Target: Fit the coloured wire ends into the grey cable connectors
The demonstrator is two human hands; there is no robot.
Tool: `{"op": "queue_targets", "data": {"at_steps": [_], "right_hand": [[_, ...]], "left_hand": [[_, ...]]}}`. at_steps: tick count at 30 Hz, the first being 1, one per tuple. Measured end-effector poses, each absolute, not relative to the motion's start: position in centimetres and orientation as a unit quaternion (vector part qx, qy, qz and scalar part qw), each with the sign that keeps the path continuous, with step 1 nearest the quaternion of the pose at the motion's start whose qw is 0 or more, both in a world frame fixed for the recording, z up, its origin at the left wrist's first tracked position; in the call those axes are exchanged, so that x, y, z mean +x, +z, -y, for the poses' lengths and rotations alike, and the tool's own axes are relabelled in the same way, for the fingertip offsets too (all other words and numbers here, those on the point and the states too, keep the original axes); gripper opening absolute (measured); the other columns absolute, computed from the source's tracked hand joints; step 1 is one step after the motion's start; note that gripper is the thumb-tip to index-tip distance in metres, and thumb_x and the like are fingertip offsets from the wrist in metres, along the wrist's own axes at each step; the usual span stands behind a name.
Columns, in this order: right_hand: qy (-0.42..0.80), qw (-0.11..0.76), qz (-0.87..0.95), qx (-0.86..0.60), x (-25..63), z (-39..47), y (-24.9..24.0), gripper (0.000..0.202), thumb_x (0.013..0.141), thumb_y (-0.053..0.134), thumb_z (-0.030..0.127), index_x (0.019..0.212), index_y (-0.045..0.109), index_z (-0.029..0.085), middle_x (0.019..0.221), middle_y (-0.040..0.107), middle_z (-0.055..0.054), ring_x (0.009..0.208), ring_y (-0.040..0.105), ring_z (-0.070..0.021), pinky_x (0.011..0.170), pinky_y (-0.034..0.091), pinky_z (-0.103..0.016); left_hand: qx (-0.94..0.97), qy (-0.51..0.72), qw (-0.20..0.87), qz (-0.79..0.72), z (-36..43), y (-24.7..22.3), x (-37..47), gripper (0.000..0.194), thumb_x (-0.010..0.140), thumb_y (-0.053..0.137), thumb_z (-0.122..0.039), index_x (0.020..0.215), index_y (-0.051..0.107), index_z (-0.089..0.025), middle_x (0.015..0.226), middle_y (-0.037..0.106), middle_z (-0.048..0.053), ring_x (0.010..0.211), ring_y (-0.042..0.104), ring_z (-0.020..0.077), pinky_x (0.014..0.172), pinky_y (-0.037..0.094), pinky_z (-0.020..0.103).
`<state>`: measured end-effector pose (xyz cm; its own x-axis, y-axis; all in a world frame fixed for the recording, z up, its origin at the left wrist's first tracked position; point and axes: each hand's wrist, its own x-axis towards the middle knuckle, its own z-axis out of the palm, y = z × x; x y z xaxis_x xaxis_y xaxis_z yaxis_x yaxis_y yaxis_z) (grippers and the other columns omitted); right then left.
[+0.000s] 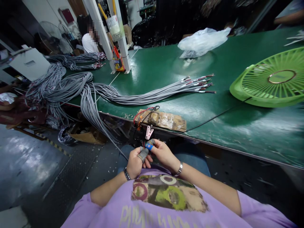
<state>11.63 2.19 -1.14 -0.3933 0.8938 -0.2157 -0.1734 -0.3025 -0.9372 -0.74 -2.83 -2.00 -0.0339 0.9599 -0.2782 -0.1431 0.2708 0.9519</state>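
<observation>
Both of my hands meet in front of my lap, below the table edge. My left hand (135,163), with a grey covering on its thumb, is closed on the end of a grey cable (121,152) that runs down from the bundle. My right hand (166,155), with blue tape and grey coverings on its fingers, pinches at the same spot. Thin coloured wires (143,144) stick up between the fingertips, partly hidden. Just above the hands, a pink clothespin (149,132) hangs at a wooden block (174,121) on the table edge.
A grey cable bundle (142,98) with stripped ends lies across the green table (152,63). A green fan (273,77) stands on the right, its cord (213,116) crossing the tabletop. Behind are a plastic bag (204,41) and white posts (122,47). A person (90,42) sits farther back.
</observation>
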Motion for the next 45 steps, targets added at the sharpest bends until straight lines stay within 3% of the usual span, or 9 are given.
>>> {"op": "queue_targets", "data": {"at_steps": [9,14,19,25,32,35,38,45], "right_hand": [[0.728,0.352,0.429,-0.402,11.6,-2.3,-1.0,0.034,0.063,0.073,0.046,0.07,0.058,0.016,0.056,0.052,0.005,0.049,0.04,-0.0072,0.051,0.03,-0.023],[0.763,0.362,0.382,-0.376,12.4,-2.7,-1.5,0.033,0.069,0.069,0.047,0.066,0.056,0.016,0.054,0.048,0.005,0.05,0.039,-0.0072,0.051,0.033,-0.023],[0.792,0.387,0.297,-0.368,13.2,-4.1,-2.2,0.038,0.074,0.064,0.055,0.074,0.059,0.016,0.066,0.055,0.001,0.053,0.043,-0.008,0.051,0.038,-0.022],[0.837,0.334,0.295,-0.317,12.6,-6.1,-1.2,0.039,0.075,0.063,0.054,0.079,0.063,0.015,0.072,0.06,-0.003,0.054,0.047,-0.0083,0.051,0.038,-0.021],[0.674,0.457,0.44,-0.379,11.8,-6.1,-1.0,0.046,0.072,0.061,0.063,0.066,0.06,0.017,0.057,0.053,0.001,0.051,0.039,-0.0092,0.05,0.032,-0.023],[0.733,0.441,0.392,-0.34,11.3,-6.1,-1.3,0.05,0.073,0.056,0.067,0.071,0.061,0.017,0.061,0.056,-0.001,0.053,0.044,-0.0112,0.053,0.038,-0.025],[0.812,0.417,0.294,-0.284,10.9,-6.3,-1.4,0.046,0.07,0.063,0.063,0.081,0.065,0.018,0.07,0.061,-0.003,0.059,0.051,-0.0135,0.057,0.044,-0.027],[0.81,0.446,0.256,-0.281,10.4,-6.5,-1.4,0.038,0.068,0.07,0.055,0.079,0.065,0.019,0.069,0.062,-0.003,0.059,0.053,-0.0138,0.057,0.045,-0.026]], "left_hand": [[0.344,0.493,0.588,-0.541,2.9,-1.7,-0.7,0.031,0.077,0.06,-0.043,0.064,0.054,-0.015,0.049,0.062,0.001,0.03,0.049,0.0068,0.031,0.025,0.016],[0.321,0.509,0.604,-0.523,2.8,-1.7,-1.1,0.032,0.073,0.064,-0.044,0.065,0.057,-0.014,0.048,0.062,0.001,0.029,0.047,0.0068,0.03,0.025,0.016],[0.306,0.53,0.62,-0.491,2.5,-1.1,-1.4,0.03,0.07,0.067,-0.043,0.07,0.062,-0.013,0.047,0.061,0.001,0.028,0.046,0.0075,0.029,0.027,0.016],[0.3,0.494,0.68,-0.451,1.8,0.2,-1.4,0.035,0.066,0.07,-0.045,0.063,0.061,-0.012,0.041,0.059,0.002,0.023,0.041,0.0076,0.026,0.021,0.017],[0.306,0.47,0.718,-0.412,0.6,0.3,-1.5,0.032,0.067,0.067,-0.042,0.063,0.064,-0.011,0.04,0.057,0.003,0.023,0.038,0.0066,0.027,0.017,0.018],[0.312,0.469,0.712,-0.418,0.4,0.3,-1.5,0.034,0.066,0.068,-0.044,0.063,0.064,-0.011,0.039,0.056,0.002,0.023,0.037,0.0059,0.028,0.017,0.018],[0.308,0.47,0.713,-0.419,0.3,0.1,-1.4,0.032,0.067,0.068,-0.043,0.063,0.064,-0.012,0.039,0.056,0.002,0.023,0.038,0.0057,0.028,0.017,0.017],[0.292,0.47,0.715,-0.428,0.4,-0.2,-1.2,0.028,0.067,0.066,-0.039,0.062,0.063,-0.012,0.039,0.057,0.002,0.023,0.039,0.0065,0.027,0.017,0.018]]}}
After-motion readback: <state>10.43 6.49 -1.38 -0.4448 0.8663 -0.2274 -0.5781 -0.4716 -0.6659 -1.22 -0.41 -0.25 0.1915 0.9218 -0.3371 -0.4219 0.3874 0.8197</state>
